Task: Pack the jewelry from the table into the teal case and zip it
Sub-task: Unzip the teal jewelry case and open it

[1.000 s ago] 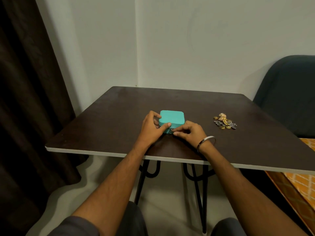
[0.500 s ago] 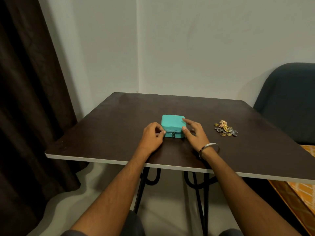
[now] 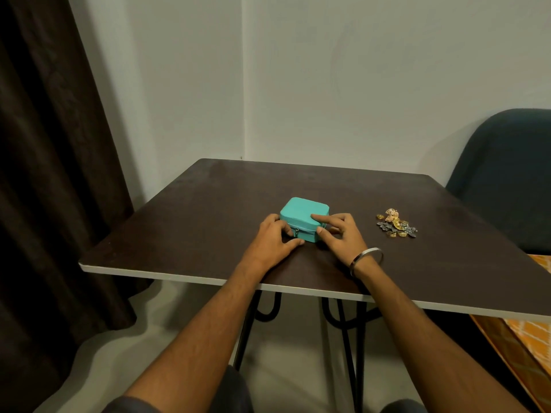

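Head view: the closed teal case [image 3: 304, 216] sits mid-worktop [image 3: 208, 210], gripped at its near corners by the left hand [image 3: 272, 241] and right hand [image 3: 338, 234], whose forefinger lies on the lid. The jewelry [image 3: 395, 224] lies heaped to its right, well apart.

The person's forearms are bare down to the left hand [image 3: 272, 239] and the right hand [image 3: 340, 234]. A thin silver bangle [image 3: 366, 260] circles the right wrist. Up from the bangle, at the picture's lower edge, dark grey sleeves [image 3: 134, 405] begin near the elbows.
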